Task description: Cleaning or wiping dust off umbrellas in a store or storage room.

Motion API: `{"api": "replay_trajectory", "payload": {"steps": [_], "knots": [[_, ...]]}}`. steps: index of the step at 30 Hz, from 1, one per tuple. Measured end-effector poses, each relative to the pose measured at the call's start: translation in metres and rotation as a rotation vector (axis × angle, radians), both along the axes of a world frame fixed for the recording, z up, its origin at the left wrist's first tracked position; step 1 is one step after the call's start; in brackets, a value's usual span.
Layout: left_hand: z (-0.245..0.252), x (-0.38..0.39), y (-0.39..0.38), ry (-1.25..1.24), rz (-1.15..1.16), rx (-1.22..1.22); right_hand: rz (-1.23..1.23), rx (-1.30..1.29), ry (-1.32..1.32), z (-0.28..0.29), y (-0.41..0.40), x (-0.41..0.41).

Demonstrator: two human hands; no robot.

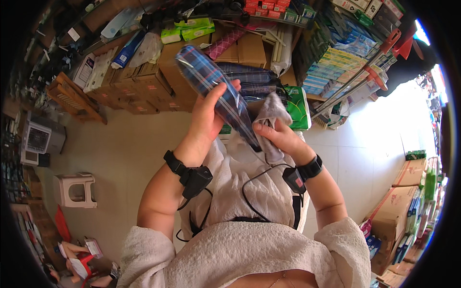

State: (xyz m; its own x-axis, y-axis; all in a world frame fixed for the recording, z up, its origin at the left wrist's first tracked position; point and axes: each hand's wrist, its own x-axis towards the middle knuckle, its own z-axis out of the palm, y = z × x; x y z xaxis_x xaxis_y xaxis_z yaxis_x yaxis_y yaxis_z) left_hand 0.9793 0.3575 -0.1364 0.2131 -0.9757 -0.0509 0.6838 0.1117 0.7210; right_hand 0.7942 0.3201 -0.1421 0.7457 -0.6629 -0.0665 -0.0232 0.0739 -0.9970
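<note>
My left hand [209, 115] grips a folded umbrella [219, 91] with blue plaid fabric, in a clear plastic sleeve, around its middle. The umbrella slants from upper left down towards my right hand. A crumpled grey cloth [272, 111] is held in my right hand [279, 135], beside the umbrella's narrow lower end. Whether the cloth touches the umbrella cannot be told. Just beyond my hands lie several dark plaid folded umbrellas [254, 77], next to a green plastic package [298, 108]. A black device is strapped to each wrist, with cables attached.
Cardboard boxes [144, 86] line the far side, near a wooden folding stool [74, 99]. A plastic stool [75, 190] stands on the left floor. Long-handled tools [353, 82] lean at the upper right. More cartons [394, 208] stand at right. Another person [77, 264] is at the lower left.
</note>
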Motion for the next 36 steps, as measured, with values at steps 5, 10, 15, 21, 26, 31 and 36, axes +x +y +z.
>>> {"api": "replay_trajectory", "payload": {"steps": [5, 10, 15, 21, 26, 31, 36], "knots": [[-0.002, -0.009, -0.002, 0.025, 0.255, -0.018, -0.017, -0.662, 0.169, 0.017, -0.001, 0.013], [0.025, -0.029, 0.006, 0.015, 0.330, 0.013, -0.180, -1.014, 0.114, 0.011, 0.004, 0.044], [0.023, -0.013, 0.016, 0.044, 0.292, 0.016, -0.112, -1.095, 0.351, -0.001, 0.011, 0.037], [0.009, -0.004, 0.011, 0.072, 0.323, 0.008, 0.034, -1.433, -0.055, -0.042, -0.008, 0.019], [0.012, -0.005, 0.009, 0.030, 0.292, 0.008, -0.208, 0.156, -0.244, -0.049, 0.017, 0.016], [-0.022, -0.021, 0.009, -0.550, -0.029, -0.163, -0.212, 0.533, -0.295, -0.042, 0.016, 0.015], [-0.064, -0.016, -0.003, -0.749, 0.096, -0.077, -0.257, 0.150, -0.130, -0.064, 0.005, 0.024]]}}
